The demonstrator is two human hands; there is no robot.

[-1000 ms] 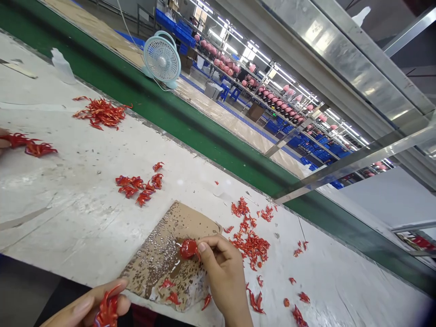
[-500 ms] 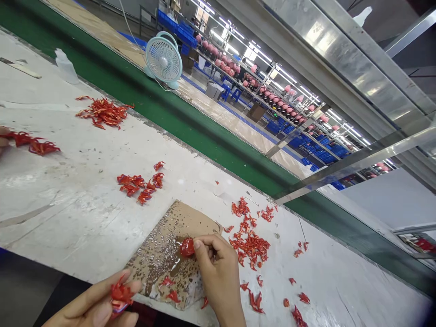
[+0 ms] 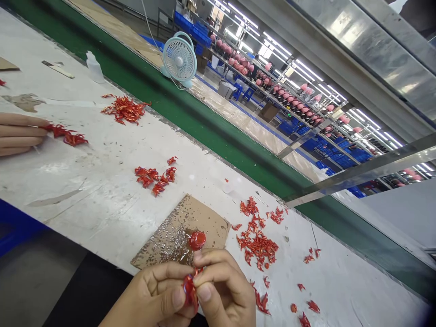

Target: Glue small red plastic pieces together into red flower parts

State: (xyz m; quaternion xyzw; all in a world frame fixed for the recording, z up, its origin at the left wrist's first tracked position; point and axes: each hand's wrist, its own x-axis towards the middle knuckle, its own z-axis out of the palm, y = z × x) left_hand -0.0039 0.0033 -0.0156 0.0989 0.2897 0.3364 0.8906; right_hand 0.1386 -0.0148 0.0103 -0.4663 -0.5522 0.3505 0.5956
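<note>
Bench work seen from the head-worn camera. The left hand [image 3: 153, 295] and the right hand [image 3: 226, 290] meet at the lower edge of the view, their fingers closed, together grasping a curled glossy red piece [image 3: 190, 290]. Just above the right fingers [image 3: 218, 263], a round glossy red blob [image 3: 197, 240] rests on a sheet of brown cardboard [image 3: 211, 222] with a speckled grey patch. Red spiky pieces lie in heaps on the white workbench [image 3: 85, 190]: one heap right of the cardboard [image 3: 258, 245], one to its left [image 3: 153, 177], one farther up [image 3: 125, 109]. At the left edge, another person's hand [image 3: 17, 134] touches a small cluster of red pieces [image 3: 66, 136]. A plastic squeeze bottle [image 3: 94, 68] stands on the bench, and a pale blue desk fan [image 3: 179, 59] stands beyond its green edge.
</note>
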